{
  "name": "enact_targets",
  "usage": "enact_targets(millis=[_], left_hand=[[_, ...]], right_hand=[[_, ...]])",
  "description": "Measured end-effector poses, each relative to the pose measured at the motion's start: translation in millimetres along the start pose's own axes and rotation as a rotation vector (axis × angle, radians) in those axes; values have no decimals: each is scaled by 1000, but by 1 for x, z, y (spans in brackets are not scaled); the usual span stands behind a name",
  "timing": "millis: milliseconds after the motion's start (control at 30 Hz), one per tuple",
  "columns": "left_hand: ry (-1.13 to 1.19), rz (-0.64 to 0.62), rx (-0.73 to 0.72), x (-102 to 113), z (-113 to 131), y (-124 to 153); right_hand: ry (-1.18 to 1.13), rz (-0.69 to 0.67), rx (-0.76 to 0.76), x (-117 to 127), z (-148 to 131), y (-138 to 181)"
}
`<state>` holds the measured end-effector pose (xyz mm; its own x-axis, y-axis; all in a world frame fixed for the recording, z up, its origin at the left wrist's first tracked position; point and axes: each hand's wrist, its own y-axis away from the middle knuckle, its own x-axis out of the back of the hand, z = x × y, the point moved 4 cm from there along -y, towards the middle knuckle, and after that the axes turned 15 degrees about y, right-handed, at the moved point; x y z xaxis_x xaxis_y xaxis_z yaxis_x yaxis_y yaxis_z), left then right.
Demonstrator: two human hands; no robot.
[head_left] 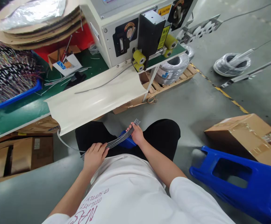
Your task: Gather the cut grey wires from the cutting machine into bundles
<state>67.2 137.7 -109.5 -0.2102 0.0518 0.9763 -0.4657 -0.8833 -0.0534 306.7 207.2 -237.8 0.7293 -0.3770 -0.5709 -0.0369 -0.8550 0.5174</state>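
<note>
A: Nearest: my white shirt (130,193). Grip?
B: Left hand (95,155) curled over the wire bundle (118,140); right hand (136,134) closed round its far end. Long axis: forward-right, from left hand to right.

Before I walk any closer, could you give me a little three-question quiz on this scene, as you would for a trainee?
1. True or false: the left hand and the right hand both touch the bundle of grey cables.

2. What lies on the cream chute?
A) a roll of tape
B) a single grey cable
C) a screwdriver

3. Fill in the colour: the rollers on the front of the machine are ____.

Key: 1. True. 2. B. 3. Yellow-green.
</note>
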Motion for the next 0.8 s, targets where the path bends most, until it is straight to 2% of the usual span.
enact_targets(millis=[133,233,333,400,467,567,700,733,800], left_hand=[[-47,-16,187,8,-37,18],[-20,-29,269,7,-58,33],[-23,-31,287,3,-66,38],[-38,-34,261,3,-64,32],[-6,-41,175,5,-55,17],[106,-6,-86,20,-27,-17],[211,248,-485,62,21,-68],[213,318,-528,74,29,-81],[185,424,-489,93,38,-110]], right_hand=[[-42,55,-34,4,4,-2],[-63,83,-50,5,6,-5],[-55,83,-66,4,7,-8],[-44,81,-74,3,8,-8],[-49,55,-68,2,7,-8],[-67,-4,-43,-1,5,-6],[-53,-3,-41,0,4,-7],[-45,5,-44,1,5,-8],[-28,16,-52,4,5,-9]])
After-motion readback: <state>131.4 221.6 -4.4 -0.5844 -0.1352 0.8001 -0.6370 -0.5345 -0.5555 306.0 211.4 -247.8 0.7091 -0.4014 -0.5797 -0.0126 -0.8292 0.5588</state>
